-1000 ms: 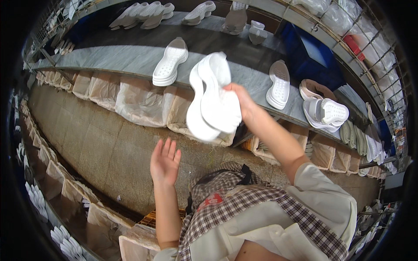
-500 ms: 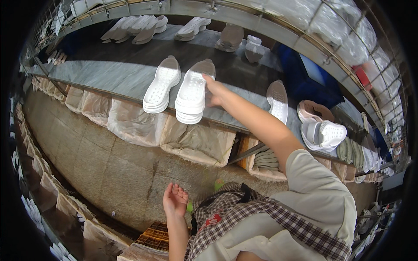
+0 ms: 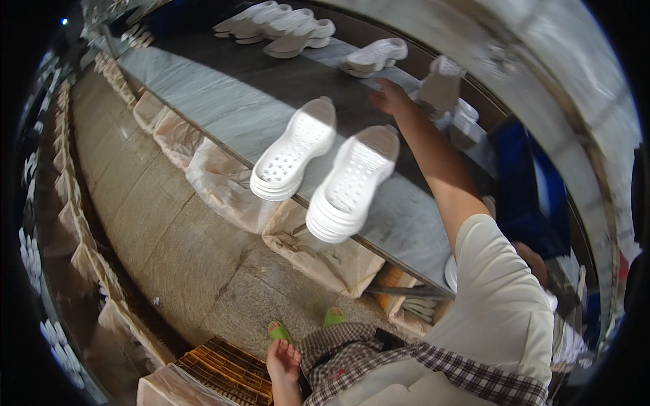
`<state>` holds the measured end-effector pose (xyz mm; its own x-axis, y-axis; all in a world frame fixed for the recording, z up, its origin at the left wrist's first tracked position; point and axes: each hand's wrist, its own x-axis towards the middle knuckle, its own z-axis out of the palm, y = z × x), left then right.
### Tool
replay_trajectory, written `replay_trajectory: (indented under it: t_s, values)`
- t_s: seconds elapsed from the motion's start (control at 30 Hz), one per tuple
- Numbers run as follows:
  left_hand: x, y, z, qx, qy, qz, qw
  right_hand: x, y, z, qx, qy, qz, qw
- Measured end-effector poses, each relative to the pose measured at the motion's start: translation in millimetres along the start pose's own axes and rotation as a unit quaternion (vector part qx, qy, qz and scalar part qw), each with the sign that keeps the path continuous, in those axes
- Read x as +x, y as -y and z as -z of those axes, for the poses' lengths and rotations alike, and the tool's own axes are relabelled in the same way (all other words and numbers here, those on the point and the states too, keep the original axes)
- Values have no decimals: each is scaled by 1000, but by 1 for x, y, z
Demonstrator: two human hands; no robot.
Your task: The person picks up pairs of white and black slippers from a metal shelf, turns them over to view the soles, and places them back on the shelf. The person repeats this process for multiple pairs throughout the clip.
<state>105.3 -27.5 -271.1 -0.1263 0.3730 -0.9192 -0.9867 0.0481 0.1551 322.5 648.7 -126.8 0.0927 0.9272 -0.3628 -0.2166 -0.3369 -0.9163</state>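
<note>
Two stacks of white shoe soles stand side by side at the table's near edge, a left stack point(image 3: 295, 150) and a right stack point(image 3: 353, 183). My right hand point(image 3: 388, 99) reaches past them over the dark part of the table, its fingers apart and nothing visible in them. Closest to that hand is a pair of white soles point(image 3: 374, 57) at the back, with a small gap between. Low by my waist, my left hand point(image 3: 284, 361) is palm up, fingers loosely curved and apart, holding nothing.
Several white soles point(image 3: 271, 26) line the back of the grey table point(image 3: 196, 78). Farther right are more soles point(image 3: 440, 88) and a blue crate point(image 3: 528, 176). Lined bins point(image 3: 321, 250) sit under the table edge, and an orange crate point(image 3: 223, 372) stands on the floor point(image 3: 183, 223).
My right hand has let go of the right sole stack and moved farther back over the table. The view has turned, and my left hand appears lower.
</note>
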Motion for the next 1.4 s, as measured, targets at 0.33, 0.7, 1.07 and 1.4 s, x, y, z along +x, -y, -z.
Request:
replay_trajectory:
  t_s: [0.33,0.7,1.07,1.4]
  values:
    - [-7,41,49,-76,-119,0,990,109,5,-80,-98,-15,108,989]
    - [22,36,31,-53,-168,24,984,68,47,-24,145,-21,2,989]
    - [-13,-86,-95,280,152,-313,895,-265,17,-15,44,287,-66,955]
    - [-76,-176,-173,26,388,-282,877,-531,-108,-106,-451,387,324,736]
